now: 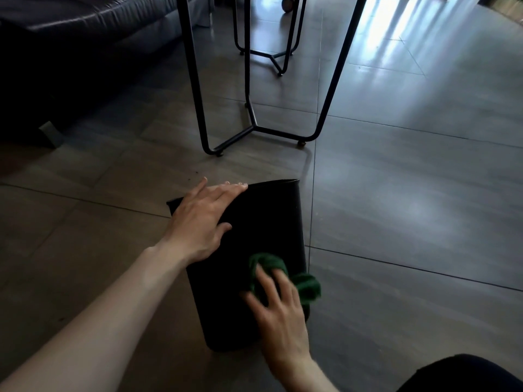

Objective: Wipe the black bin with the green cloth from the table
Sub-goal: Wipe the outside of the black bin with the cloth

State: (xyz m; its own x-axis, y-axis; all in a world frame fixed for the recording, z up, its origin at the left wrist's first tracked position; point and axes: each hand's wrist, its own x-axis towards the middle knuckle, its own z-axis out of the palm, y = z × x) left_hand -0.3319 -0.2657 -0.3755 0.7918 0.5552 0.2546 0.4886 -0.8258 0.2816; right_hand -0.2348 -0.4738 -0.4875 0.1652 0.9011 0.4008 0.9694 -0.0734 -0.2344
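Nearest, at the lower right, the right hand (278, 321) presses a bunched green cloth (285, 275) against the side of the black bin (249, 250); its fingers are spread over the cloth, pinning it to the surface more than clenching it, and the hand is blurred, so I judge it mid-wipe. A dark knee (467, 374) shows at the bottom right corner. The bin looks tipped over on the tiled floor (410, 222), base near the person and open rim at the far end. The left hand (202, 222) lies flat and open on the bin's upper left part, fingertips reaching the rim, steadying it without gripping anything.

Risks, as I judge them: the cloth hangs partly over the bin's right edge, so a stroke that runs rightward could slip off onto the floor and pick up grit. The bin's smooth rounded side could roll or skid if the left hand eases off while the right pushes hard.

Room is good: bare floor lies open to the right and left of the bin. Beyond the rim, black metal table legs (254, 128) stand near, so pushing the bin away could knock them. A dark sofa (70, 52) fills the far left.
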